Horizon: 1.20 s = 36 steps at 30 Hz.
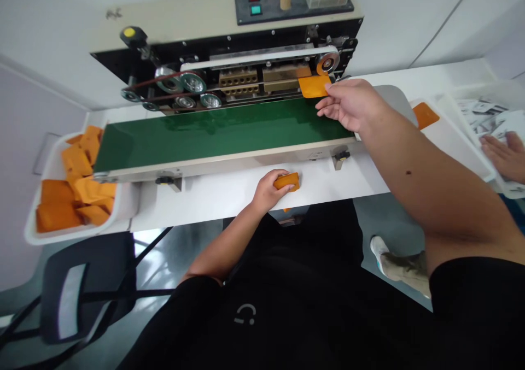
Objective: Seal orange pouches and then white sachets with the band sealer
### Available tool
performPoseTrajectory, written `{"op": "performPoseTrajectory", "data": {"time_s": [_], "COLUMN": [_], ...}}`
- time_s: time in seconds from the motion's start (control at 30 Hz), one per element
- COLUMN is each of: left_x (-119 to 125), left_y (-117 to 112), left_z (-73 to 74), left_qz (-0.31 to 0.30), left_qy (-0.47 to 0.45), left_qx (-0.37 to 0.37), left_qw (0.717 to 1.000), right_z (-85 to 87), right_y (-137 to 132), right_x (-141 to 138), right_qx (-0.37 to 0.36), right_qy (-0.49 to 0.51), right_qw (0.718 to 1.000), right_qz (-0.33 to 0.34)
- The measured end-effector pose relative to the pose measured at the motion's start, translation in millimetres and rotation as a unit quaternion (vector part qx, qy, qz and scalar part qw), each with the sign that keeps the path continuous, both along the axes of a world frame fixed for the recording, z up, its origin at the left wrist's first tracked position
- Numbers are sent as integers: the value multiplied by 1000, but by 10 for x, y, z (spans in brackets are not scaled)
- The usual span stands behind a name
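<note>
A flat orange packet (312, 87) is pinched by its edge between my right fingers (334, 90) at the machine (192, 23), above its green belt (221, 132), while my left fingers (276, 174) curl around a small orange bundle (288, 182) nearer me at the white bench (200, 200). Well to the left of my fingers, a white bin (128, 198) holds heaped orange packets (76, 162); to their right, a co-worker's hand (506, 154) is over black-and-white pieces (484, 110).
</note>
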<state>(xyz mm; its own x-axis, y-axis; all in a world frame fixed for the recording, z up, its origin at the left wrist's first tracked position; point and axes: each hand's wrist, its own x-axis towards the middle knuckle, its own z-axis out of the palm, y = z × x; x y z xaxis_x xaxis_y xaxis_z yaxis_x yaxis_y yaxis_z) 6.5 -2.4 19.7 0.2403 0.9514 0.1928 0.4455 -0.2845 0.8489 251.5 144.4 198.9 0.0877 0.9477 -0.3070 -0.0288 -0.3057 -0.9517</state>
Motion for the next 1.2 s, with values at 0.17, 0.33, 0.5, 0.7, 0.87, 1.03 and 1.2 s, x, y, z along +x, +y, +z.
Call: {"op": "performPoseTrajectory", "data": {"time_s": [0.17,0.33,0.5,0.7,0.87,1.03,1.2], "left_x": [-8,-10,-9,7,27,18,10], "left_y": [-10,-31,-56,-25,4,8,18], "left_z": [-9,13,4,-8,4,-30,-49], "left_qz": [7,5,-10,-7,-7,7,2], "left_qy": [-17,-42,-63,-38,-48,-47,-41], "left_qx": [-23,-45,-51,-49,-45,-49,-46], "left_qw": [1000,998,997,998,998,998,998], "right_z": [-167,-1036,-1728,-1899,-1941,-1964,-2000], "right_y": [-744,-1594,-1656,-1576,-1565,-1528,-1524], "right_x": [-44,-120,-210,-193,-179,-186,-171], "right_qx": [191,295,257,149,121,110,116], "right_qy": [-134,-277,-275,-213,-106,-53,-44], "right_qw": [972,913,911,956,981,990,989], "right_qz": [-39,44,168,136,110,70,75]}}
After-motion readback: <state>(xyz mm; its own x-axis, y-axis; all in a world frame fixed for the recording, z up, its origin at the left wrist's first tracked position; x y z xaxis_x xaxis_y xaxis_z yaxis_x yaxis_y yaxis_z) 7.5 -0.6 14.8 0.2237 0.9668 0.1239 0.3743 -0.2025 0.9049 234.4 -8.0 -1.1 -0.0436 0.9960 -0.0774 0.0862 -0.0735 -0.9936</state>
